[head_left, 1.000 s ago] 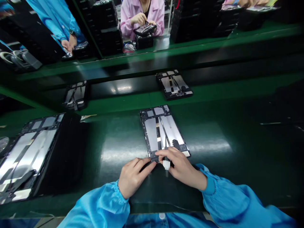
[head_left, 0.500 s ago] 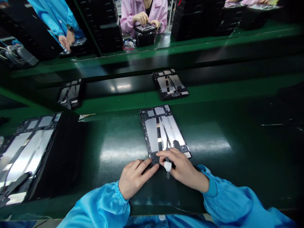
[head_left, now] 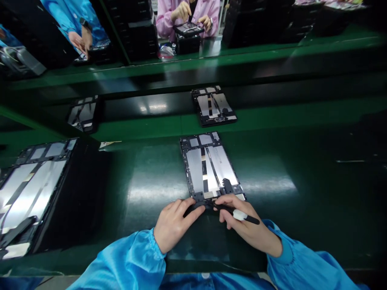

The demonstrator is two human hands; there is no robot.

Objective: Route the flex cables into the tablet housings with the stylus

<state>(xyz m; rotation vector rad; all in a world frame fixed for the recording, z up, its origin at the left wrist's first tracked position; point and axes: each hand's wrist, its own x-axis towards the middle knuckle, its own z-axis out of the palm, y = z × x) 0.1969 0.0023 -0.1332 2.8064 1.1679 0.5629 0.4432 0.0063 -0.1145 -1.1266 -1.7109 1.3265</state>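
Note:
An opened tablet back frame [head_left: 208, 167] with silver panels lies flat on the green bench in front of me. My left hand [head_left: 173, 225] rests at its near left corner, fingers stretched out and pressing on the edge. My right hand [head_left: 244, 227] is closed on a thin black tool [head_left: 238, 214] with a white band, held nearly level, its tip at the frame's near edge.
A stack of similar frames [head_left: 33, 189] stands at my left. Two more frames [head_left: 213, 104] [head_left: 81, 113] lie on the dark belt behind. Across the line, a person in pink [head_left: 187, 16] and a person in blue [head_left: 77, 28] handle parts beside black tray stacks [head_left: 136, 28].
My right hand has turned the tool from upright to nearly level, pointing left, and shifted slightly right. The frames on the belt drifted left. My left hand stayed put.

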